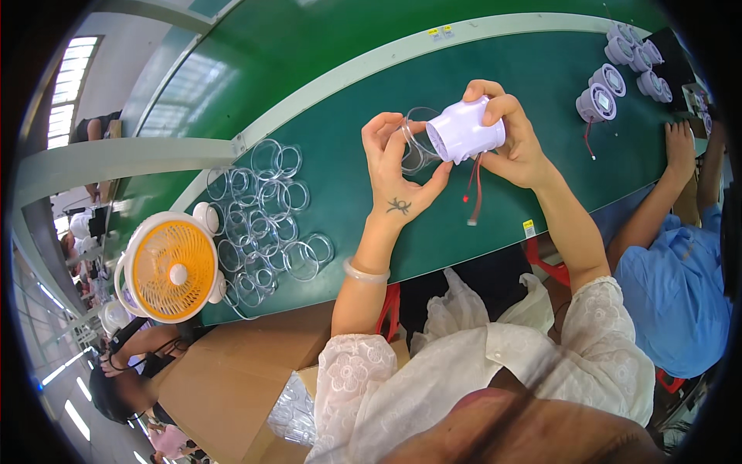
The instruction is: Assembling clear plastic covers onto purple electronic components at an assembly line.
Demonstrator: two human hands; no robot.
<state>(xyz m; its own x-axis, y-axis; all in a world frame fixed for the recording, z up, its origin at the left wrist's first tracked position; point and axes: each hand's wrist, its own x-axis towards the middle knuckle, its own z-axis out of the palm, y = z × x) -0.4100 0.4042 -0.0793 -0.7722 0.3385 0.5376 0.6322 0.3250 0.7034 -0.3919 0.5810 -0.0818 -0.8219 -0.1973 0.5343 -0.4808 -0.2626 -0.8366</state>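
Observation:
My right hand [519, 147] is closed round a pale lavender, cup-shaped plastic housing [466, 133], tilted with its open end toward the left. Red and dark wires [476, 193] with a small white connector hang from its underside. Between the curled fingers and thumb of my left hand [398, 182] is a clear plastic ring [418, 164], just beside the housing's open end. Whether the ring touches the housing I cannot tell. Both hands are above the green tabletop [363, 255].
Many clear rings [267, 220] lie on the table at left, beside an orange-and-white fan [174, 265]. Several lavender units [599, 102] stand at the far right, near a co-worker's hand [679, 155]. A cardboard box [239, 371] sits below the front edge, left of me.

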